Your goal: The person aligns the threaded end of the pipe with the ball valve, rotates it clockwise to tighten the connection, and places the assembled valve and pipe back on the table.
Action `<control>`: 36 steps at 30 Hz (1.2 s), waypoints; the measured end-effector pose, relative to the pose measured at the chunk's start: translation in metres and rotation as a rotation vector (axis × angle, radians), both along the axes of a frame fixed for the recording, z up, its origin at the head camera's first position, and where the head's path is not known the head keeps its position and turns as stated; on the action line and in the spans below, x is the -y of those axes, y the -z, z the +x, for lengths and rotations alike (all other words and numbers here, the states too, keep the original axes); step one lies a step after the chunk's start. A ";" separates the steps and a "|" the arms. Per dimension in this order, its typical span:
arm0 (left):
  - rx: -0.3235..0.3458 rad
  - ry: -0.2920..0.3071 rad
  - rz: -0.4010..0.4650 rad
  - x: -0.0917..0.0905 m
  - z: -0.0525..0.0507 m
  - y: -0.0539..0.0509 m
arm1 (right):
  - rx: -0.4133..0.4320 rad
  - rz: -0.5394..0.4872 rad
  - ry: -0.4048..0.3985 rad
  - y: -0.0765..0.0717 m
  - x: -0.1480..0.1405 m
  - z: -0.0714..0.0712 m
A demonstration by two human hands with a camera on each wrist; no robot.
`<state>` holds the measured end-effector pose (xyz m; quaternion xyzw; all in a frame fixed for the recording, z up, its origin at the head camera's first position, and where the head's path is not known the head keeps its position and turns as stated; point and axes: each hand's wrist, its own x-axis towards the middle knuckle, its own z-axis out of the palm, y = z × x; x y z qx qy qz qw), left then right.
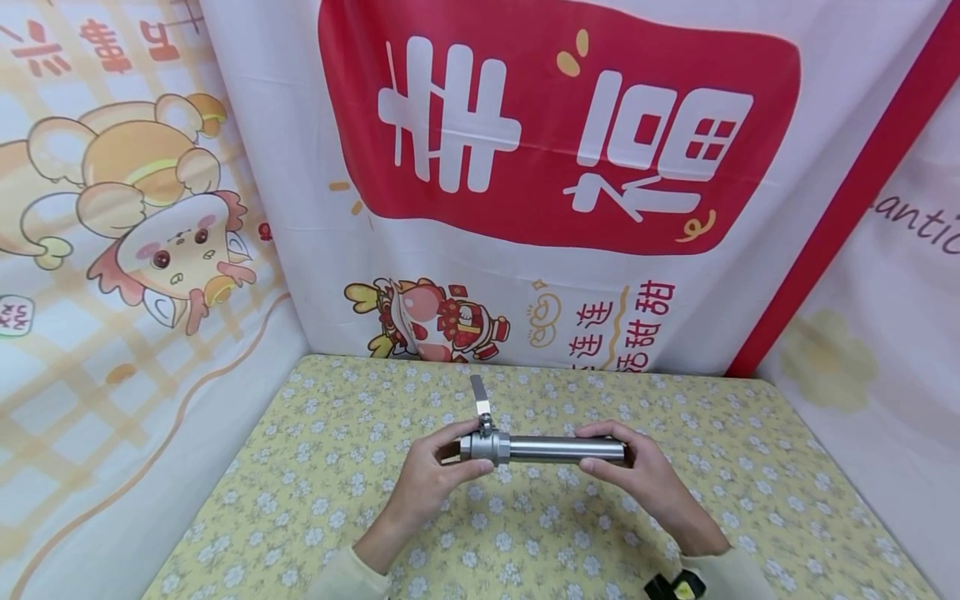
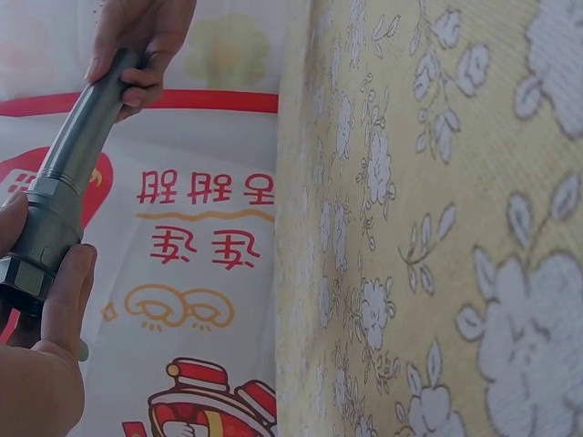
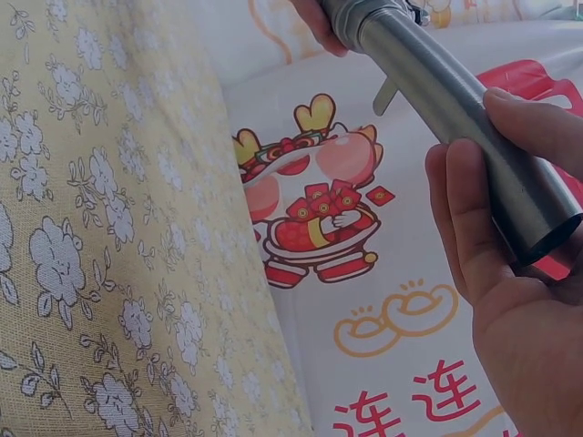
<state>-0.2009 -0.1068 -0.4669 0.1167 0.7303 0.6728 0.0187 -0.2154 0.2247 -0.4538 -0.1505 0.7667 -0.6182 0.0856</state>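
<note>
A metal ball valve [image 1: 486, 447] is joined end to end with a straight steel pipe [image 1: 562, 449], and the two lie level above the table. Its flat lever handle [image 1: 479, 395] sticks up and away from the body. My left hand [image 1: 431, 471] grips the valve body, thumb on the near side and fingers on the far side. With my right hand [image 1: 637, 471] I hold the pipe near its free end. In the right wrist view the open end of the pipe [image 3: 510, 182] shows beside the palm. The left wrist view shows the hexagonal valve end [image 2: 25, 278] between thumb and fingers.
A yellow flowered cloth covers the table [image 1: 300, 517]. Behind it hangs a white curtain [image 1: 277, 150] with a red printed panel, and printed cloths close off both sides. A black strap with a small yellow patch [image 1: 678, 587] sits at the right wrist.
</note>
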 end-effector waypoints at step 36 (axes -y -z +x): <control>-0.022 0.010 0.008 0.000 -0.001 0.003 | -0.007 -0.016 0.029 0.000 0.001 0.001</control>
